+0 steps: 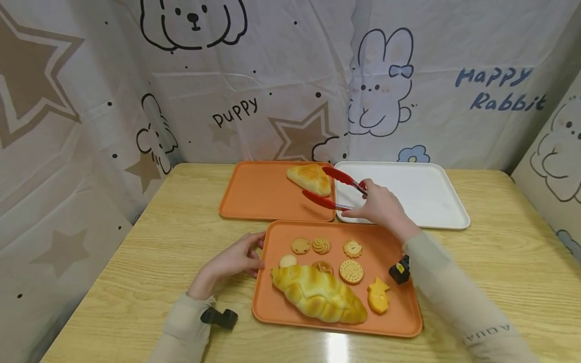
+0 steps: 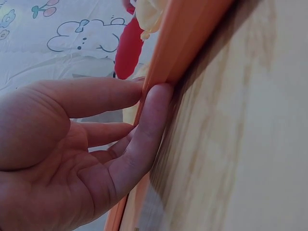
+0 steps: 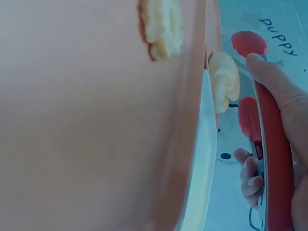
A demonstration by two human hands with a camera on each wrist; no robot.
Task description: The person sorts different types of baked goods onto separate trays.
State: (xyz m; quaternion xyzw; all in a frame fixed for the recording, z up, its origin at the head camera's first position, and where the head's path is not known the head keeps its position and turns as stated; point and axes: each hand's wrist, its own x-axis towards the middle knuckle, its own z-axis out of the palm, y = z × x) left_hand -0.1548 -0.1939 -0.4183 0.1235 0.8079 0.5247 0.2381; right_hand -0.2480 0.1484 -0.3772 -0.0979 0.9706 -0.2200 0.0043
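In the head view my right hand [image 1: 380, 204] grips red-tipped tongs [image 1: 338, 175], their arms spread apart. The tong tips overlap a golden triangular bread [image 1: 306, 176] at the right end of the back orange tray [image 1: 254, 194]; in the right wrist view they stand beside the bread [image 3: 225, 79]. My left hand [image 1: 236, 257] is at the left side of the front orange tray [image 1: 397, 247], pinching its rim [image 2: 168, 53] between thumb and fingers. On this tray lie a long croissant-like bread [image 1: 317, 295] and several cookies, including a round one [image 1: 351, 272].
A white tray [image 1: 408, 194] stands at the back right, beside the back orange tray. A fish-shaped cookie [image 1: 378, 296] lies at the front tray's right. The wooden table [image 1: 159, 237] ends at a printed cloth [image 1: 290, 65].
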